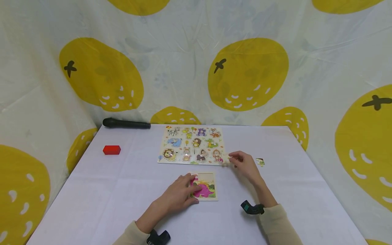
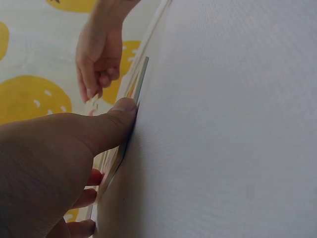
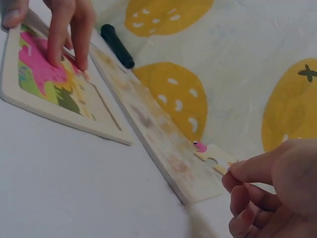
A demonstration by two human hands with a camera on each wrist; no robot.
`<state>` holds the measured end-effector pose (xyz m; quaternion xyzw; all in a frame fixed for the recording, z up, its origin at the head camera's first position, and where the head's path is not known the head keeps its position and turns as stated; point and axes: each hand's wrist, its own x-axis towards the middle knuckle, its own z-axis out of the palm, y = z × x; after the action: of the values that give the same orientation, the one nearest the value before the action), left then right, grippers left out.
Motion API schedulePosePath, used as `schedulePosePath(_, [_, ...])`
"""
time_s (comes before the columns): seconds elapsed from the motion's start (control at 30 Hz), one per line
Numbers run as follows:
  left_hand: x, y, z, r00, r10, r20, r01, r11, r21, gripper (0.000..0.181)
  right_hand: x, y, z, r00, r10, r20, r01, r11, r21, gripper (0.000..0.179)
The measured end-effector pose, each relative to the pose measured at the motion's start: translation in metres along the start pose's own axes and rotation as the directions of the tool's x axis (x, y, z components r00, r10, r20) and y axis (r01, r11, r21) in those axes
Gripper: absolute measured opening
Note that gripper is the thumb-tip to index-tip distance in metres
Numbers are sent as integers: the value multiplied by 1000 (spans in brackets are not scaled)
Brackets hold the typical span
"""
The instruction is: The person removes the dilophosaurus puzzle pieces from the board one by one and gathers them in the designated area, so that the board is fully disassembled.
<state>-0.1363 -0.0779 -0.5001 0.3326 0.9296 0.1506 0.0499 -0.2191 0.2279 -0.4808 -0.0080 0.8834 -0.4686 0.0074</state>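
Observation:
My right hand (image 1: pixel 245 166) pinches a puzzle piece (image 3: pixel 215 157) between thumb and fingertips. The piece is pale, with a notch and a pink patch with an eye at one corner. My left hand (image 1: pixel 179 192) holds the small wooden puzzle board (image 1: pixel 216 187), thumb at its near edge and fingers over its left side. Inside its frame, joined pieces show a pink dinosaur (image 1: pixel 204 192); bare wood shows in the upper right part. The held piece overlaps the right edge of a larger animal puzzle board (image 1: pixel 180 160) in the head view.
Another puzzle piece (image 1: pixel 260 162) lies on the white-covered table (image 1: pixel 76 200), right of my right hand. A red block (image 1: pixel 111 150) sits at the left, and a black microphone (image 1: pixel 126 123) lies at the back left. A fruit-print curtain (image 1: pixel 177 68) hangs behind.

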Motion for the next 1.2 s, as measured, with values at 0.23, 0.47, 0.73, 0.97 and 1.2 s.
schedulePosePath(0.23, [0, 0, 2, 1000, -10, 2, 10, 1000, -8, 50, 5, 14, -17, 997, 42, -60, -43, 999, -27, 25])
schedulePosePath(0.47, [0, -1, 3, 1000, -1, -10, 1, 1000, -1, 50, 7, 24, -34, 991, 82, -105, -85, 996, -33, 26])
schedulePosePath(0.73, [0, -1, 4, 1000, 7, -24, -7, 1000, 6, 50, 6, 37, -54, 979, 148, -137, -159, 985, -73, 31])
schedulePosePath(0.97, [0, 0, 2, 1000, 9, -18, -9, 1000, 17, 51, 5, 42, -60, 967, 212, -144, -230, 965, -123, 34])
schedulePosePath(1.2, [0, -1, 3, 1000, 16, -23, -15, 1000, 20, 51, 4, 46, -61, 966, 211, -152, -235, 958, -166, 34])
